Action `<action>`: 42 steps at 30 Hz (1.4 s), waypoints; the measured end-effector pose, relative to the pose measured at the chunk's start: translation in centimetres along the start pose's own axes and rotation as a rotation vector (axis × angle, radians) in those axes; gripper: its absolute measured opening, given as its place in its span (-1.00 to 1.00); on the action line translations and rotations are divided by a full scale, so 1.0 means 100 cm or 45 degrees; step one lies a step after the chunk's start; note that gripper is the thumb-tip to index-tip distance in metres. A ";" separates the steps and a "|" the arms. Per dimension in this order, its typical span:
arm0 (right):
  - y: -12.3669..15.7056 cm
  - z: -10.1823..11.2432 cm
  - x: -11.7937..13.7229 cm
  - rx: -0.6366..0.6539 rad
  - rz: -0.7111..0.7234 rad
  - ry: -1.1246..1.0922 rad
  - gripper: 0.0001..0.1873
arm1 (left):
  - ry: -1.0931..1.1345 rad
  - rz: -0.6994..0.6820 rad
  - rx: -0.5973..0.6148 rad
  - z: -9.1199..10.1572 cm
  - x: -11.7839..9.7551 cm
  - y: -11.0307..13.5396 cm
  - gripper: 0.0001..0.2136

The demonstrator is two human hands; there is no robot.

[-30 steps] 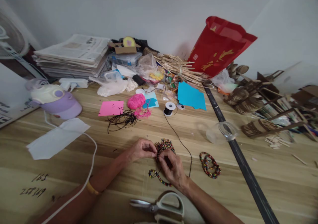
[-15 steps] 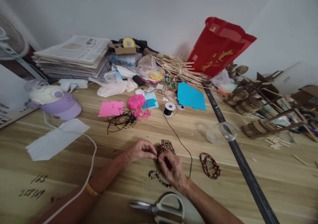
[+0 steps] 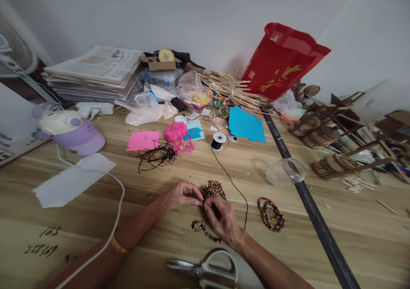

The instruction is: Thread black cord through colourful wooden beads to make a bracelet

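My left hand is closed in a pinch at the left edge of a pile of multicoloured beads. Its fingertips meet those of my right hand, which is also pinched; whatever small piece lies between them is too small to make out. Below the fingers lies a short string of beads, partly covered by my right hand. A thin black cord runs from this string up to my right fingertips. Nearer to me lie scissors with pale handles, blades pointing left.
Finished-looking bead loops lie on the right. A spool of black cord stands behind the beads, its cord trailing forward. Left of it are pink yarn and black cord scraps. A clear cup lies right; a white cable crosses my left forearm.
Hardly anything differs. My fingertips have shifted very slightly while staying pinched together beside the bead pile.
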State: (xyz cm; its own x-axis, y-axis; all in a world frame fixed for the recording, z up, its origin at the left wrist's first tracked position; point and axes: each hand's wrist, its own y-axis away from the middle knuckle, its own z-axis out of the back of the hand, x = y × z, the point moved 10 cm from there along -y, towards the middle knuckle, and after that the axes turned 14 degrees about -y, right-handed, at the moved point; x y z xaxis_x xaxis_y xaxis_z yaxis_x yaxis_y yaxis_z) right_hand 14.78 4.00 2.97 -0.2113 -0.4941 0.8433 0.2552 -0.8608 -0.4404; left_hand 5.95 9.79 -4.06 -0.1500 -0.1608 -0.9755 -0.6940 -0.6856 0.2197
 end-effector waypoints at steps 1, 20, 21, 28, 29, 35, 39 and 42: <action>0.000 0.000 0.000 0.003 -0.003 -0.003 -0.89 | -0.002 -0.001 0.001 0.000 0.000 0.000 -0.76; 0.002 -0.002 -0.004 0.017 -0.018 -0.033 -0.89 | 0.017 -0.054 0.025 -0.003 -0.003 0.000 -0.79; 0.001 -0.001 -0.003 0.014 -0.015 -0.034 -0.89 | 0.018 -0.051 0.029 -0.003 -0.002 0.000 -0.80; 0.001 -0.001 -0.001 0.021 -0.018 -0.021 -0.90 | 0.020 -0.024 0.027 -0.002 -0.001 0.001 -0.82; 0.001 -0.001 -0.002 0.021 -0.025 -0.019 -0.90 | 0.019 -0.013 0.026 -0.002 -0.001 0.001 -0.83; 0.001 -0.001 -0.002 0.012 -0.010 -0.033 -0.89 | 0.036 0.014 0.008 0.000 0.001 0.001 -0.84; 0.001 -0.001 -0.001 0.014 -0.009 -0.033 -0.90 | 0.032 0.018 -0.011 0.001 0.000 0.001 -0.85; 0.000 0.000 0.000 0.006 -0.007 -0.027 -0.90 | 0.028 0.020 -0.025 0.003 -0.001 0.001 -0.84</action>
State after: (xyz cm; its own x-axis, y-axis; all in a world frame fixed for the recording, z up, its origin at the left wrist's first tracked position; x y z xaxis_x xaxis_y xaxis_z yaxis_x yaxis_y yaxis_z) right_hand 14.81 3.97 2.99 -0.1930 -0.4866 0.8521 0.2582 -0.8630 -0.4343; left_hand 5.68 9.88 -3.95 -0.1448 -0.1871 -0.9716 -0.6778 -0.6966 0.2351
